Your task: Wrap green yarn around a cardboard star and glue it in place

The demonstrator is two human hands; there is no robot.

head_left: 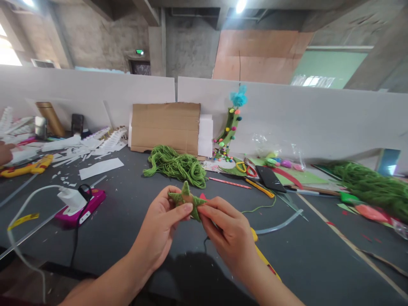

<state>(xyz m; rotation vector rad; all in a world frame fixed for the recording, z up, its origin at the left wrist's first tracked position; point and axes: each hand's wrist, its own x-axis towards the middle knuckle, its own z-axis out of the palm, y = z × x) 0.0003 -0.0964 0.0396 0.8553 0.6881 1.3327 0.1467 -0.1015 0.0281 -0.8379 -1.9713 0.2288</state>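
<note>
A small star wrapped in green yarn (186, 192) is held up above the dark table, with a brown patch showing near its middle. My left hand (165, 219) grips it from the left, thumb across its front. With fingertips pinched together, my right hand (228, 227) holds the star's right side; whether loose yarn is also in that pinch I cannot tell. A bit of red (203, 196) shows just behind the right fingertips. Beyond the hands lies a heap of green yarn (177, 165). Partly hidden by my right hand is a yellow glue gun (266, 259).
A magenta power strip (92, 202) with a white charger and cables sits left. Behind are a cardboard sheet (165, 127) and a pompom-decorated green crescent (230, 123). Scissors (245, 168), a yellow cutter (259, 188) and more yarn (372, 185) lie right. Another person's hand (5, 153) shows far left.
</note>
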